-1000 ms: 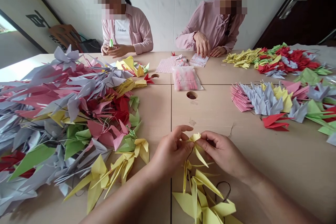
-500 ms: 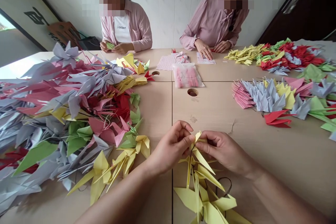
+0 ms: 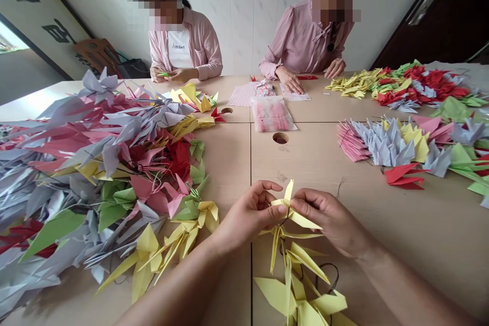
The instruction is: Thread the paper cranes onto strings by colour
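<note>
Between my two hands is a yellow origami crane (image 3: 287, 198), its pointed tip upward and its wings spread to the sides. My left hand (image 3: 254, 211) pinches it between thumb and fingers from the left. From the right, the thumb and forefinger of my right hand (image 3: 324, 216) close on its other side. A dark cord (image 3: 283, 222) runs down from this crane. Below it hang or lie more yellow paper cranes (image 3: 296, 293) on the same cord, reaching the near edge of the view. A loop of cord (image 3: 333, 275) sticks out beside them.
A big heap of strung paper cranes (image 3: 110, 147) covers the left side. More folded cranes (image 3: 393, 142) lie at right. A clear bag of pink pieces (image 3: 270, 113) sits mid-table near a round hole (image 3: 280, 138). Across the table sit two people (image 3: 183, 56) (image 3: 301, 46).
The held crane has opened out, its wings now spread sideways, and my hands have shifted slightly apart. Across the table, the right-hand person's hands have moved apart, showing a red paper piece.
</note>
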The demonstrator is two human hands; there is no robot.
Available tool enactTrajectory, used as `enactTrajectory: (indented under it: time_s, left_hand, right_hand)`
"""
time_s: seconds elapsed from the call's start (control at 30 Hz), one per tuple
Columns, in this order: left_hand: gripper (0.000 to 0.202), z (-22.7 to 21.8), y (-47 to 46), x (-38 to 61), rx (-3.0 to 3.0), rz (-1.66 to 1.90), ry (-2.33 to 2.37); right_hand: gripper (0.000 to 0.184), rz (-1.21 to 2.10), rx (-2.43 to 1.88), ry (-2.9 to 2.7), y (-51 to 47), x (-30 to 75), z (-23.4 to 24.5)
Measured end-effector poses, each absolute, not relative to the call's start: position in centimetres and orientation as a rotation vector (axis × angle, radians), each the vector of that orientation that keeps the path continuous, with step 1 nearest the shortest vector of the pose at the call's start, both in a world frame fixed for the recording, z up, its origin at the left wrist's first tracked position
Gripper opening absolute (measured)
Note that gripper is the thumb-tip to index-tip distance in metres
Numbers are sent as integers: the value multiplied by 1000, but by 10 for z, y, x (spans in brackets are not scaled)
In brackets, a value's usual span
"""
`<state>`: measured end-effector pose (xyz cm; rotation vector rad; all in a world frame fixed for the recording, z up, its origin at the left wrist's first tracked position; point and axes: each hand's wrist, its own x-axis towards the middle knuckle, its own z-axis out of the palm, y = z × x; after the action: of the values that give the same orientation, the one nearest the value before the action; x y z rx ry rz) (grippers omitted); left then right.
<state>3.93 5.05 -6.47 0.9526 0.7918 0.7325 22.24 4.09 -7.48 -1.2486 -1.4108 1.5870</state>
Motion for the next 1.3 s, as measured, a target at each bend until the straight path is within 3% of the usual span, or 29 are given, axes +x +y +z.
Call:
enactTrajectory:
  time_s: [0.3, 0.67, 1.3]
  left_hand:
    - [26, -64, 49, 41, 914, 809, 807]
    - [25, -68, 54, 40, 856, 932, 899]
    - [32, -73, 57, 37, 775, 1056, 986]
  right_hand:
    - [34, 1610, -1249, -1419, 40, 222, -77]
    - [35, 1740, -1168, -1243, 45, 226, -80]
    - [37, 1682, -1280, -1236, 52, 234, -83]
